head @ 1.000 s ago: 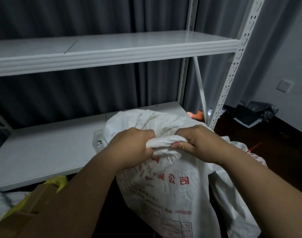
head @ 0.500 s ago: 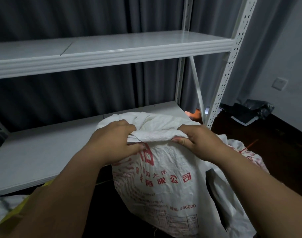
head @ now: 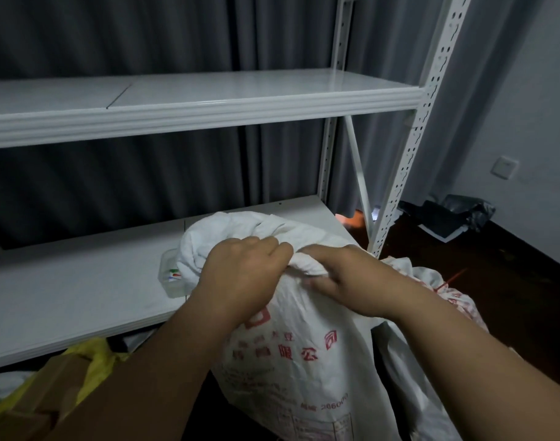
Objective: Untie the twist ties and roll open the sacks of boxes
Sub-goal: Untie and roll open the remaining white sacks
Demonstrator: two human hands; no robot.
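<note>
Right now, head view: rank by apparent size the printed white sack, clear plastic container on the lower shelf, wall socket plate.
1. printed white sack
2. clear plastic container, partly hidden behind the sack
3. wall socket plate, farther away, so its rank is unsure

White metal shelving (head: 208, 103) before grey curtains (head: 113, 33), dark floor (head: 495, 281).

Sack (head: 304, 351): white woven plastic, red printed characters and small text on its front; stands upright against the front edge of the lower shelf (head: 81, 297), mouth rolled into a thick crumpled cuff. Second white sack (head: 447, 291): just behind right, apparently tied with a red twist tie (head: 448, 280).
</note>
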